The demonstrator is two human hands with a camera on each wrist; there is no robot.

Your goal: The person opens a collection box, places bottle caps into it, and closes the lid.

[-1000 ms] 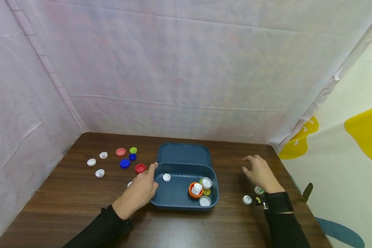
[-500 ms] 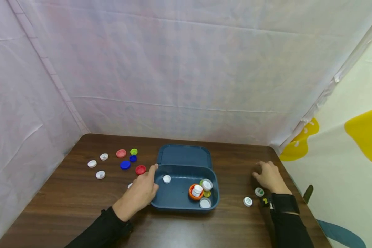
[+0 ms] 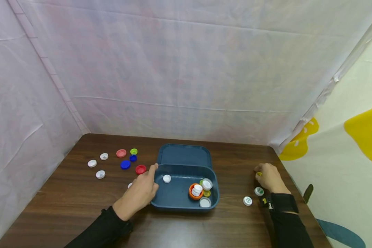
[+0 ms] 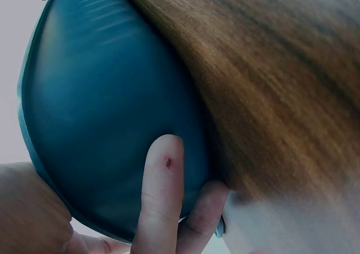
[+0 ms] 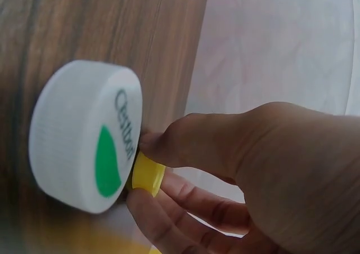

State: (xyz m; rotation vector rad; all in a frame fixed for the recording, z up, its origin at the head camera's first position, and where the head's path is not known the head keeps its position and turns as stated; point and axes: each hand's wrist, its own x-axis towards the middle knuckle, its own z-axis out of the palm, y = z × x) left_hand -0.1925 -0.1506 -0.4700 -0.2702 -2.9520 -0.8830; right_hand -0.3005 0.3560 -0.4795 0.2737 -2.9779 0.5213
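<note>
At the left end of the blue-grey box (image 3: pixel 175 196), my left hand (image 3: pixel 141 187) holds the side wall, its fingers against the outside in the left wrist view. On the right part of the table, the thumb and fingers of my right hand (image 3: pixel 270 177) pinch a yellow bottle cap (image 5: pixel 148 172). Close beside it lies a white bottle cap (image 5: pixel 84 136) with a green mark and lettering. Another white cap (image 3: pixel 247 201) lies a little nearer. Inside the box are a white cap (image 3: pixel 166 178) at left and a cluster with an orange cap (image 3: pixel 192 194) at right.
The box's lid (image 3: pixel 184 155) lies folded back behind it. Left of the box are scattered white caps (image 3: pixel 100 174), a blue cap (image 3: pixel 125 164), a red cap (image 3: pixel 140 169) and a green cap (image 3: pixel 134 151). White fabric (image 3: pixel 179 86) hangs behind the table.
My right hand has moved right, come down to the table and taken the yellow cap between thumb and fingers. The left hand has stayed at the box.
</note>
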